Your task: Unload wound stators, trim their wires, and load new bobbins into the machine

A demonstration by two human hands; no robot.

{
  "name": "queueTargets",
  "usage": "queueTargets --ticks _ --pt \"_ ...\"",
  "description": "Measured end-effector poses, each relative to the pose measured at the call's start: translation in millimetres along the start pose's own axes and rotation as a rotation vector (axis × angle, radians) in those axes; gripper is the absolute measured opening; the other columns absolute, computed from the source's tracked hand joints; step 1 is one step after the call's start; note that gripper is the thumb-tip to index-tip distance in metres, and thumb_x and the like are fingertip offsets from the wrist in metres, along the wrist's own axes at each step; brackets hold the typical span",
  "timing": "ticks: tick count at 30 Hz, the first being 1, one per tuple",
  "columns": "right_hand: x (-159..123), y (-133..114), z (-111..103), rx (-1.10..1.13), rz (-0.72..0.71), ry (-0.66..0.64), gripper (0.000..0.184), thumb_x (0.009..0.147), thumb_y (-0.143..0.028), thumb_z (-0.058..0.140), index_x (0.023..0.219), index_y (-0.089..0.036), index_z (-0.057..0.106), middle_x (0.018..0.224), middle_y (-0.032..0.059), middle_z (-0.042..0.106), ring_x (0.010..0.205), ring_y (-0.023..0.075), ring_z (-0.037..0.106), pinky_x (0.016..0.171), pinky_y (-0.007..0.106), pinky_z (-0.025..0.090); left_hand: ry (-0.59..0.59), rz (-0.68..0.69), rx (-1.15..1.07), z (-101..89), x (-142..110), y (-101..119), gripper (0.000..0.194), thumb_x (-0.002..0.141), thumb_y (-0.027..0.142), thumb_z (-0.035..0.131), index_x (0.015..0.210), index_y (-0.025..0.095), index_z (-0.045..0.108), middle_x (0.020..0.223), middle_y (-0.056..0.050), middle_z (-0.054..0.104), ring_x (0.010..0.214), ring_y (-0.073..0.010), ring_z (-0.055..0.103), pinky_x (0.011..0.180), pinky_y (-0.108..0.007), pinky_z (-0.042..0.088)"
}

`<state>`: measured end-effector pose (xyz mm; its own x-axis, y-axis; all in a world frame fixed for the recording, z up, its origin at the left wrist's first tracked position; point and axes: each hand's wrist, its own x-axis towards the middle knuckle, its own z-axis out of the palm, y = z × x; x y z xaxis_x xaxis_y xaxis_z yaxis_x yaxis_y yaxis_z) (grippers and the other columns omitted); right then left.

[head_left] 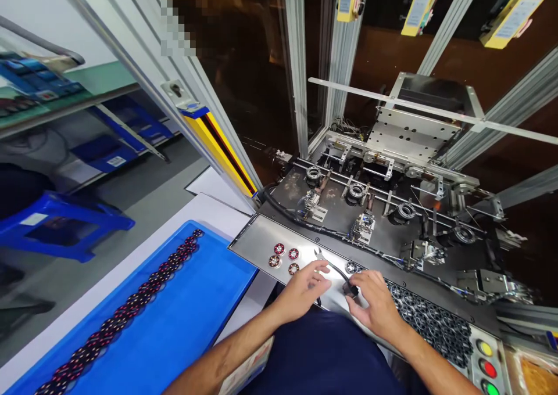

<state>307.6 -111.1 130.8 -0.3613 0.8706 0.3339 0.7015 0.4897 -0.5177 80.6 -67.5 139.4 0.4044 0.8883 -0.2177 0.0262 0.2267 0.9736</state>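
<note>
My right hand [377, 305] has its thumb and fingers around a small black round part [350, 289] just above the metal ledge. Close by on its left is my left hand [303, 290], fingers apart and slightly bent, with nothing visible in it. Between and beyond the hands lies a tool with a forked metal head [320, 254] and a dark curved handle; its lower end is close to the black part. Several small wound motor stators [293, 254], red and copper coloured, rest left of the hands. One ring-shaped part [351, 266] sits beyond my right fingers.
Many black ring parts [429, 319] cover the ledge at right, beside yellow, red and green buttons [489, 367]. Behind stands a machine with several round fixtures [356, 193]. A blue tray [174, 319] with rows of stators is at left, near a yellow light curtain [222, 151].
</note>
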Motion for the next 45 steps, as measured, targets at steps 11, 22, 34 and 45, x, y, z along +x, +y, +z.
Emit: queueTargets --ticks 11,22,34,45 --pt "71 -53 -19 0.203 -0.105 0.232 0.063 0.084 -0.015 0.063 0.139 -0.039 0.046 0.11 0.01 0.069 0.096 0.0322 0.064 0.079 0.056 0.054 -0.032 -0.026 -0.636 13.8 -2 49 0.051 0.074 0.051 0.079 0.11 0.023 0.057 0.081 -0.001 0.07 0.071 -0.0146 0.07 0.073 -0.028 0.055" --pt "102 -44 -60 0.681 0.192 -0.299 0.026 0.098 -0.031 0.052 0.097 -0.024 0.077 0.141 0.0116 0.055 0.12 0.0259 0.06 0.1 0.044 0.048 -0.059 0.013 -0.622 -7.4 7 52 0.041 0.063 0.033 0.09 0.095 0.014 0.07 0.08 -0.003 0.074 0.067 -0.0117 0.069 0.066 -0.022 0.054" --pt "180 -23 -65 0.786 0.027 -0.897 0.033 0.098 -0.041 0.051 0.095 -0.017 0.073 0.15 0.0127 0.049 0.14 0.0245 0.044 0.112 0.04 0.038 -0.109 0.038 -0.432 -45.9 16 32 0.057 0.06 0.037 0.091 0.111 0.019 0.072 0.102 -0.011 0.077 0.086 -0.0204 0.073 0.08 -0.029 0.056" --pt "373 138 31 0.137 0.02 -0.417 0.03 0.094 -0.035 0.06 0.118 -0.017 0.063 0.136 0.0098 0.057 0.127 0.0275 0.052 0.107 0.055 0.041 0.979 0.143 0.382 -137.8 38 -108 0.045 0.094 0.043 0.051 0.131 0.017 0.052 0.118 -0.016 0.071 0.107 -0.0267 0.069 0.097 -0.047 0.053"
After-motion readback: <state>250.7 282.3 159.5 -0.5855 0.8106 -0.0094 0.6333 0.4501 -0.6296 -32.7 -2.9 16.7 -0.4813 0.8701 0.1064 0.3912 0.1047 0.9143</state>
